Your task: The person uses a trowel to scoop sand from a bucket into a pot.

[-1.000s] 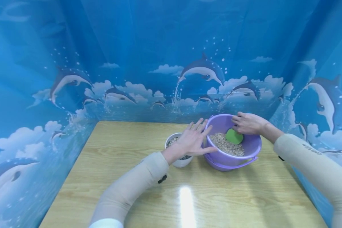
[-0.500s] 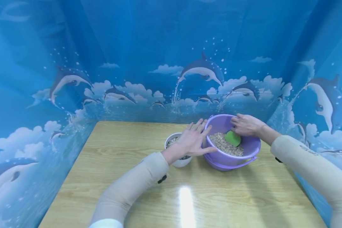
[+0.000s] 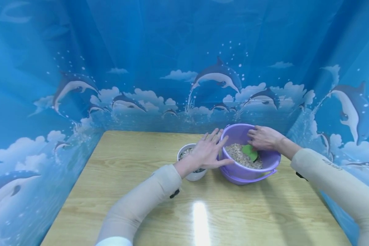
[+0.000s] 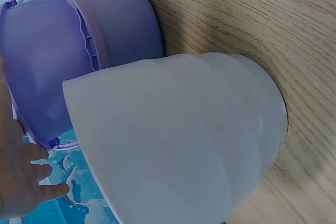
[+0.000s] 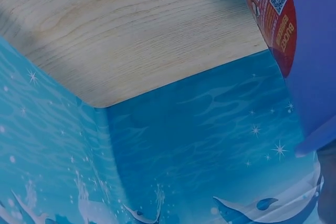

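Observation:
In the head view my right hand (image 3: 265, 138) reaches over the far right rim of a purple bucket (image 3: 249, 175). Its curled fingers grip a green scoop (image 3: 249, 153), whose handle they hide. The scoop's edge dips into pale, coarse, grainy material (image 3: 237, 154) at the bucket's bottom. My left hand (image 3: 205, 152) lies palm down with fingers spread, fingertips and thumb at the bucket's left rim. Beneath that hand stands a white pot (image 3: 196, 176) holding darker grains, partly covered by the wrist. The left wrist view shows the pot's smooth side (image 4: 173, 135) close up, beside the bucket (image 4: 126, 19).
The wooden table (image 3: 135, 164) carries the bucket and pot near its far edge. A blue dolphin-printed curtain (image 3: 160, 68) encloses the back and sides. The bucket's thin purple handle (image 3: 264, 176) hangs down its front. A red label (image 5: 275, 24) shows on the bucket in the right wrist view.
My right hand has shifted slightly left and down inside the bucket, and the scoop has turned and moved left, lower into the grains. My left hand has stayed in place.

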A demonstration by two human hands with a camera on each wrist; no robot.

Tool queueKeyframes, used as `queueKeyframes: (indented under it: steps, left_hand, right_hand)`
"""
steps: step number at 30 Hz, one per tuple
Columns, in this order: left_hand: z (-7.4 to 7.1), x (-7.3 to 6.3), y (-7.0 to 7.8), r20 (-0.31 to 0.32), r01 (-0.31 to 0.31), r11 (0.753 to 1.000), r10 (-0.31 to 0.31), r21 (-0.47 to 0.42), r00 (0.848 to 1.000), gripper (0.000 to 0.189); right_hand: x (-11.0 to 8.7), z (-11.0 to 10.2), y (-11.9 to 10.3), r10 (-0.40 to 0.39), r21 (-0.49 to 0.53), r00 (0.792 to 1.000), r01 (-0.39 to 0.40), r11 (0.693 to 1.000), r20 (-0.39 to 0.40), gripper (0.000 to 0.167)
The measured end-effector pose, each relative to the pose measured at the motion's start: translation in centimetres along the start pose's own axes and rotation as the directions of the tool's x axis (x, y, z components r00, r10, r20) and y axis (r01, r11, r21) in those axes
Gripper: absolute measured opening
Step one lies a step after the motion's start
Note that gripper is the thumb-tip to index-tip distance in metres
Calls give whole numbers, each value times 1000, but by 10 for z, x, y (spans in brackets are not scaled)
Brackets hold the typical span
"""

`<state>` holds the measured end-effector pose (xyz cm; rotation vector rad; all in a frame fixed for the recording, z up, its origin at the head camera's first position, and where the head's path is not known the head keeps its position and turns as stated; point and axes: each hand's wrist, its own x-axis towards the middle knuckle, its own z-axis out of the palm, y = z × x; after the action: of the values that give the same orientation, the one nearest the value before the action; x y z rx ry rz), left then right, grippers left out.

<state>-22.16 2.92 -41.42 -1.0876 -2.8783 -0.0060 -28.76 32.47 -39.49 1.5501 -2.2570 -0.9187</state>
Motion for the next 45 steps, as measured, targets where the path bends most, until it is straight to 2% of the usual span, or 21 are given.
queueKeyframes:
  steps: [5, 17, 35, 45]
  left_hand:
    - [0, 0, 0, -3, 0, 1000, 0, -10, 1000, 105]
    - [1, 1, 1, -5, 6, 1000, -7, -26, 1000, 105]
    - [-1, -1, 0, 22, 8, 999, -7, -37, 1000, 104]
    - [-2, -1, 0, 11, 1, 999, 0, -45, 1000, 103]
  right_hand:
    - [1, 1, -5, 10, 48, 1000, -10, 999, -6, 40]
    - [0, -1, -7, 47, 92, 998, -49, 995, 29, 43]
    - [-1, -2, -13, 91, 195, 993, -76, 978, -69, 40]
    - [-5, -7, -15, 119, 234, 988, -93, 968, -102, 41]
